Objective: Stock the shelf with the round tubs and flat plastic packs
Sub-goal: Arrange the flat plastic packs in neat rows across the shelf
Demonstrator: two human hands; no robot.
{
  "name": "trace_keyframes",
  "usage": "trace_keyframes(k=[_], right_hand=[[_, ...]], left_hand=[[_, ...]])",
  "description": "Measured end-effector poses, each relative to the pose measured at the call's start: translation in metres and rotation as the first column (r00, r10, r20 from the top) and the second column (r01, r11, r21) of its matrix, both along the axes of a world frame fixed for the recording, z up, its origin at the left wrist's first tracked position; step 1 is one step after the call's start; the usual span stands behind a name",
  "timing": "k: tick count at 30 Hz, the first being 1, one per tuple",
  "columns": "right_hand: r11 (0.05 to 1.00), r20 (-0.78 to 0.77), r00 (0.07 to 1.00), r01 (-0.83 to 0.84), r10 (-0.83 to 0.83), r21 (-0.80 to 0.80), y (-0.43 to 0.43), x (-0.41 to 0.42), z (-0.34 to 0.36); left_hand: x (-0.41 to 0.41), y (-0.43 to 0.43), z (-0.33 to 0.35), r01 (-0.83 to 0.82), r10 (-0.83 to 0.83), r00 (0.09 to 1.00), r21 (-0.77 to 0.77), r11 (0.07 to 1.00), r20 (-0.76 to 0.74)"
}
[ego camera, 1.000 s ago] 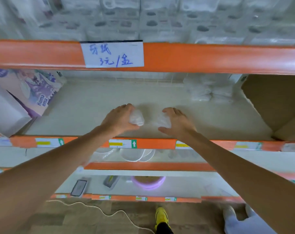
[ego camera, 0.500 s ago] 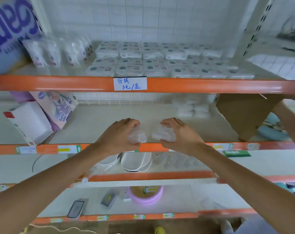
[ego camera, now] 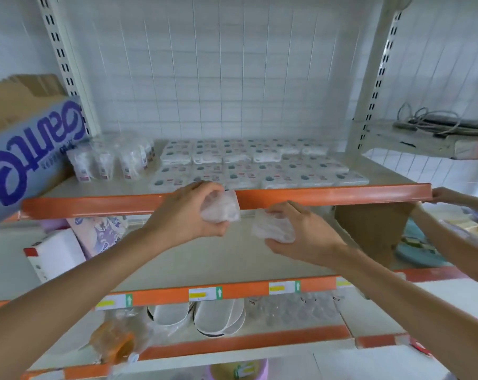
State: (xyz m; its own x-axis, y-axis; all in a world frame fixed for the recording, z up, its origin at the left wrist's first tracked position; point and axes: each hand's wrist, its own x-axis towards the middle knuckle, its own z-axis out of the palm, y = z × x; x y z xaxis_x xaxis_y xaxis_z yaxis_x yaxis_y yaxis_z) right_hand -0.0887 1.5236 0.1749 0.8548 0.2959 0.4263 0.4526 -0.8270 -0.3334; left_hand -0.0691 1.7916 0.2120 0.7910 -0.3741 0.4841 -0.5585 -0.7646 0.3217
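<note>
My left hand [ego camera: 187, 215] grips a flat clear plastic pack [ego camera: 220, 208] in front of the upper shelf's orange rail [ego camera: 328, 194]. My right hand [ego camera: 300, 237] grips a second clear pack [ego camera: 272, 227], slightly lower and to the right. On the upper shelf lie rows of flat white packs [ego camera: 248, 163]. Several round clear tubs [ego camera: 111, 160] stand to their left. The middle shelf board [ego camera: 218, 259] lies below my hands.
A blue-printed carton [ego camera: 26, 149] leans at the upper left. White and purple boxes [ego camera: 76, 242] sit on the middle shelf's left, a brown carton [ego camera: 374, 226] on its right. Another person's hand [ego camera: 446, 194] holds the rail's right end. Dishes [ego camera: 205, 316] fill the lower shelf.
Both hands rose with their packs from the middle shelf up to the upper rail. My view tilted upward, bringing the top shelf into sight.
</note>
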Motion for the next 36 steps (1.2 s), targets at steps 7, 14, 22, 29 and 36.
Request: trace_keyframes(k=[7, 14, 22, 29, 36], right_hand=[[0.999, 0.099, 0.995, -0.005, 0.001, 0.046, -0.029, 0.034, 0.041], [0.994, 0.12, 0.992, 0.028, -0.041, 0.106, -0.064, 0.099, 0.062], [0.998, 0.101, 0.995, -0.015, 0.009, 0.058, -0.087, 0.177, 0.078], [0.998, 0.077, 0.996, -0.054, 0.052, 0.022, -0.091, 0.219, 0.09], [0.988, 0.081, 0.984, -0.157, 0.156, 0.009, -0.078, 0.239, 0.098]], left_hand=[[0.042, -0.031, 0.036, -0.023, 0.022, 1.0, -0.043, 0.999, -0.007], [0.102, -0.072, 0.037, -0.003, 0.001, 0.998, -0.025, 1.0, -0.064], [0.158, -0.097, 0.04, -0.017, 0.035, 0.973, 0.078, 0.997, -0.229], [0.164, -0.098, 0.053, 0.001, 0.054, 0.962, 0.201, 0.98, -0.268], [0.19, -0.118, 0.083, -0.09, 0.005, 0.939, -0.23, 0.969, -0.345]])
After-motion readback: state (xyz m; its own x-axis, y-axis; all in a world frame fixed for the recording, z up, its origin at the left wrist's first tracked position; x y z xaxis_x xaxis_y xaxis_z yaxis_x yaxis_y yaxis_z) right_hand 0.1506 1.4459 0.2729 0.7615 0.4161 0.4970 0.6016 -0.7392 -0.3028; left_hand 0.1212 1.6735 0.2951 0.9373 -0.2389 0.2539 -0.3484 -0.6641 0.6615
